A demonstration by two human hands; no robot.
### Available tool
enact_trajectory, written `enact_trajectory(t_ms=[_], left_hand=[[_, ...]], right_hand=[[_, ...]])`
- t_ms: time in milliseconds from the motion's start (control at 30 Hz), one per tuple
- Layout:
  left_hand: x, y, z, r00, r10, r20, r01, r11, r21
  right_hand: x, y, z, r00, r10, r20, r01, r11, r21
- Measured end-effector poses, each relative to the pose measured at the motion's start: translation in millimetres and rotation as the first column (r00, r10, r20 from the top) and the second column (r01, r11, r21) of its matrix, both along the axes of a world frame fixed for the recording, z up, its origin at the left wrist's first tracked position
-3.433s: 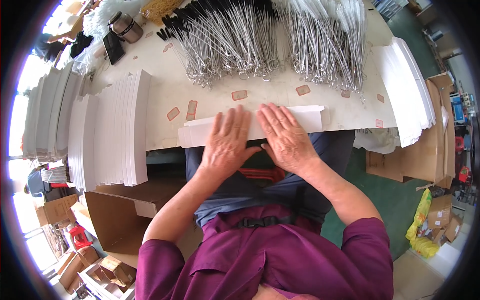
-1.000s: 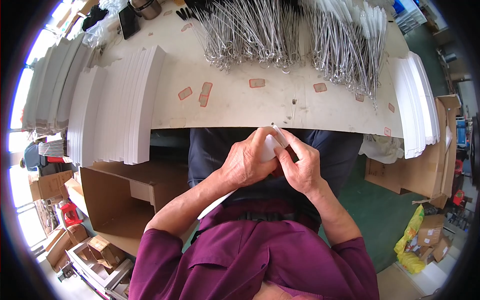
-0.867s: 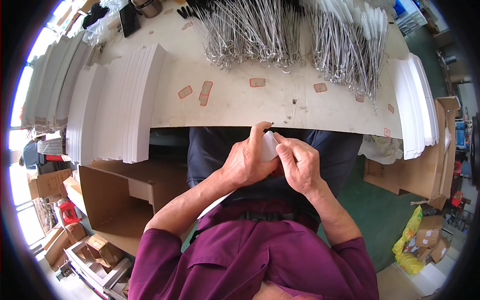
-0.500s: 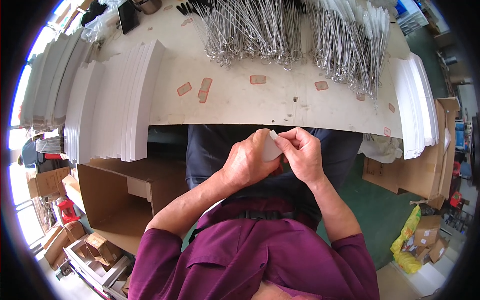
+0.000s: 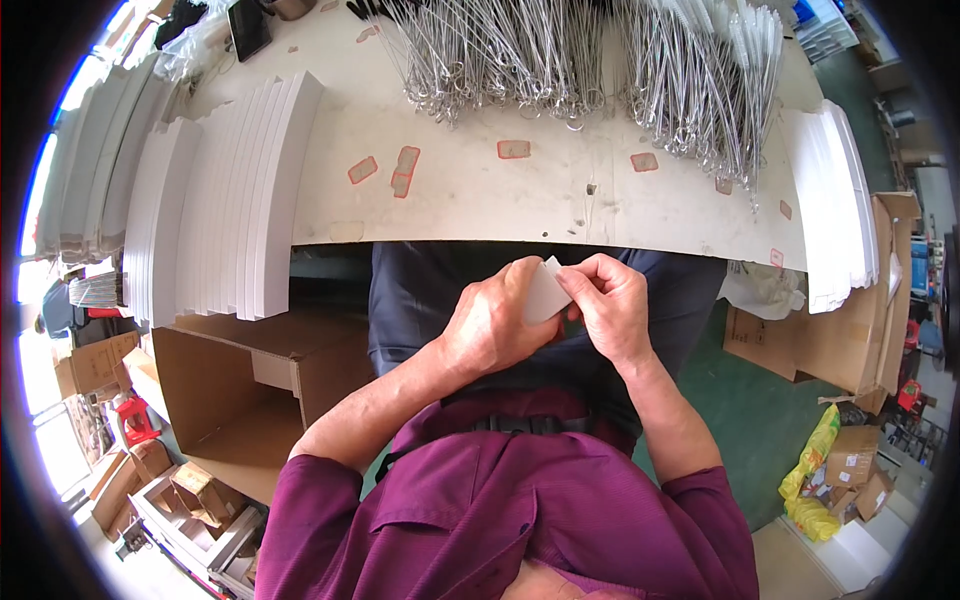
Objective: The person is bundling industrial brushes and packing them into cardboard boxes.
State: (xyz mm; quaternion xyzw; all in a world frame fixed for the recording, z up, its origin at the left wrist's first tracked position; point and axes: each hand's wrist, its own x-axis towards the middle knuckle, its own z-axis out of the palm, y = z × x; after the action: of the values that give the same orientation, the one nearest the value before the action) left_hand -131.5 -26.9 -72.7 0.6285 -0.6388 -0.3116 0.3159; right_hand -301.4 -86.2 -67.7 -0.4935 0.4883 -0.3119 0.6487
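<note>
Above my lap, just off the table's front edge, both hands meet at a small white box. My left hand wraps round it from the left, the fingers closed on its side. My right hand pinches the upper right end between thumb and bent fingers, where a flap seems to stand up. The far side of the box and several fingertips are hidden.
Wire brushes with looped ends lie in piles across the table. Tall white cartons stand at the left, more white cartons at the right. An open cardboard box sits below left.
The right thumb and fingers have shifted slightly at the end of the white box, and more of its white face shows. The left hand keeps its hold.
</note>
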Motion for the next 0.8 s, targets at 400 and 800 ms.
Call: enact_trajectory(t_ms=[400,800], left_hand=[[6,-3,-1,0.999,0.034,-0.028,-0.037,0.996,-0.085],[6,1,-6,0.998,0.055,-0.043,-0.059,0.991,-0.116]], right_hand=[[7,19,-17,0.996,0.007,-0.085,-0.049,0.862,-0.504],[14,20,-15,0.974,-0.029,-0.227,-0.151,0.663,-0.733]])
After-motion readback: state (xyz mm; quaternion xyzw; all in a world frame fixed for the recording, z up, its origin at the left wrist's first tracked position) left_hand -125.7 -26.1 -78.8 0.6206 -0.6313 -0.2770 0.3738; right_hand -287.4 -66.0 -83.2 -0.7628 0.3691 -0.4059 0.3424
